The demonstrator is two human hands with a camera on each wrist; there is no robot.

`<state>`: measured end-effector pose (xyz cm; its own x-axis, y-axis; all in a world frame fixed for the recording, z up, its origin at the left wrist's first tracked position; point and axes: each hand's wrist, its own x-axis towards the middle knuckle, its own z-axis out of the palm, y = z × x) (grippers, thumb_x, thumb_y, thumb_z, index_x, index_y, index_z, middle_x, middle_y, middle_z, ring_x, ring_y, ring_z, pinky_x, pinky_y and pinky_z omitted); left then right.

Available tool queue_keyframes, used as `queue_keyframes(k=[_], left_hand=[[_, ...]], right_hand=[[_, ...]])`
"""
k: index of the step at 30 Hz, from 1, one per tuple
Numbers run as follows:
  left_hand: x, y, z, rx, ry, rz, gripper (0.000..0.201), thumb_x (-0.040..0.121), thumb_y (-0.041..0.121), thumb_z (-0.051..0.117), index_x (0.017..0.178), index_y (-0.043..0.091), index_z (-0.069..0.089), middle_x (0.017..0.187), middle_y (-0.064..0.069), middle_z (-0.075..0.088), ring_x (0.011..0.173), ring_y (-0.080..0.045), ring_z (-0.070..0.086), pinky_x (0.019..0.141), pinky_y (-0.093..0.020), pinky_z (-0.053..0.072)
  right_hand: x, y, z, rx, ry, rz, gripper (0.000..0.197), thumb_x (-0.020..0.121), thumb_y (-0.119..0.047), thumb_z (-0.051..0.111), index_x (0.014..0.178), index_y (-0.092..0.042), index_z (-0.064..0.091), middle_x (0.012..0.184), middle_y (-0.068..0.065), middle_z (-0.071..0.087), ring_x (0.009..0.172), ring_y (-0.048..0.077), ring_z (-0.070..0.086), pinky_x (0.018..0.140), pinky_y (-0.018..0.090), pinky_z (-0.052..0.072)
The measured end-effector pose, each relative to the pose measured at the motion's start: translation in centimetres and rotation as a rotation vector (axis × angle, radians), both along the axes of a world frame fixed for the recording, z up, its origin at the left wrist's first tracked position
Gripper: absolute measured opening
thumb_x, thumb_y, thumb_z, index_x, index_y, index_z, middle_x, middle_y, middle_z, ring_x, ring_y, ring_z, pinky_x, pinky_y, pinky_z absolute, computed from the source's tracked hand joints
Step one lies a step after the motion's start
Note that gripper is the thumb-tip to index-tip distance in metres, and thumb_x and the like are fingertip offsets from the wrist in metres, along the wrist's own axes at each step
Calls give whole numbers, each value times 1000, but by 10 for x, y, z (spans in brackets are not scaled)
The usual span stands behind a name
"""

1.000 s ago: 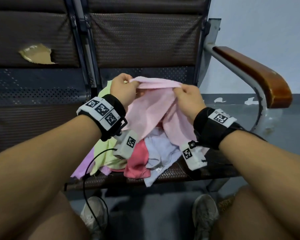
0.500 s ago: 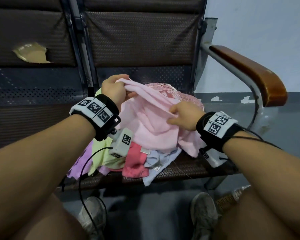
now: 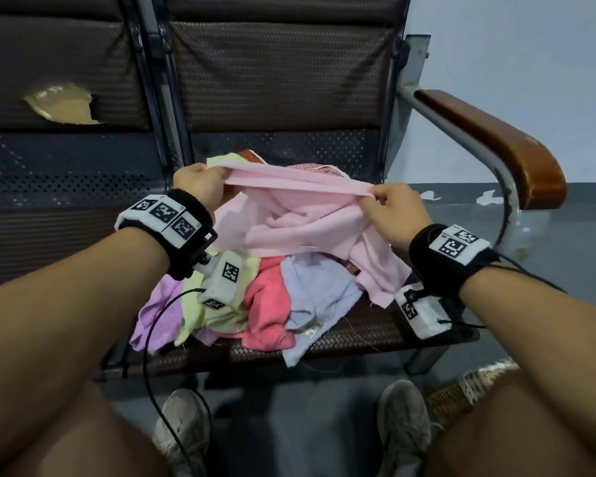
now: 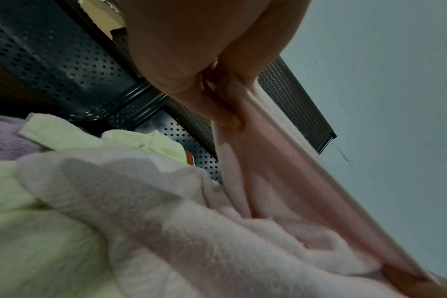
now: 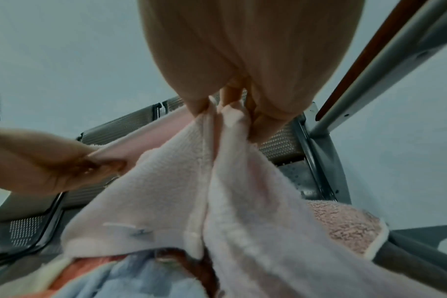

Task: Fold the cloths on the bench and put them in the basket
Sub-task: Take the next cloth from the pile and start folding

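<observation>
Pink cloth [image 3: 289,215] stretches between left hand [image 3: 197,184] and right hand [image 3: 396,211], each pinching its top edge; four loose cloths lie below them on the bench [image 3: 358,335]. Left wrist: fingers [image 4: 217,113] clamp pink fabric. Right wrist: fingertips [image 5: 199,104] pinch its hem.

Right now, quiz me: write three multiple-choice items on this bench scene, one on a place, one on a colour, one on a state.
1. Where does the coral cloth lie?
A. on the bench seat, in the pile
B. on the armrest
C. on the floor

2. What colour is the cloth held by both hands?
A. green
B. light pink
C. blue

3. How is the held cloth?
A. folded flat
B. rolled into a ball
C. stretched by its top edge

Key:
1 A: the coral cloth sits among the pile on the bench seat.
2 B: the left hand and right hand pinch the light pink cloth.
3 C: its edge runs taut between them.
</observation>
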<state>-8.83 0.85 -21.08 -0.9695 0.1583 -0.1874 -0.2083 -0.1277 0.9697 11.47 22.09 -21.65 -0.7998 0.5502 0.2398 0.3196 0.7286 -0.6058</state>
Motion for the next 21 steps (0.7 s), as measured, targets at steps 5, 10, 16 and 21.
queue_keyframes(k=[5,10,16,21], left_hand=[[0,-2,3,55,-54,20,30,85,-10,43,76,4,68,61,-7,70,63,-23,70,52,-29,57],[3,-4,-2,-5,-13,-114,28,89,-11,51,90,5,73,79,-11,71,70,-22,72,58,-26,59],[9,-3,2,-240,79,-218,13,100,15,52,95,6,59,65,-14,67,41,-15,63,40,-20,47],[13,0,24,-100,200,-89,37,103,12,31,87,7,64,67,-12,67,45,-18,64,42,-22,48]], right_hand=[[5,-1,-6,237,-426,163,35,93,-32,62,61,-17,62,64,6,61,65,24,56,60,30,42],[3,2,4,274,-307,-20,30,90,-18,49,63,-9,59,60,8,53,67,33,55,58,28,34],[4,11,21,-193,137,-89,34,91,-4,42,72,-19,67,66,-4,58,70,16,53,67,26,40],[7,8,29,-15,16,48,30,94,-9,39,67,-11,51,65,2,50,73,24,50,68,34,36]])
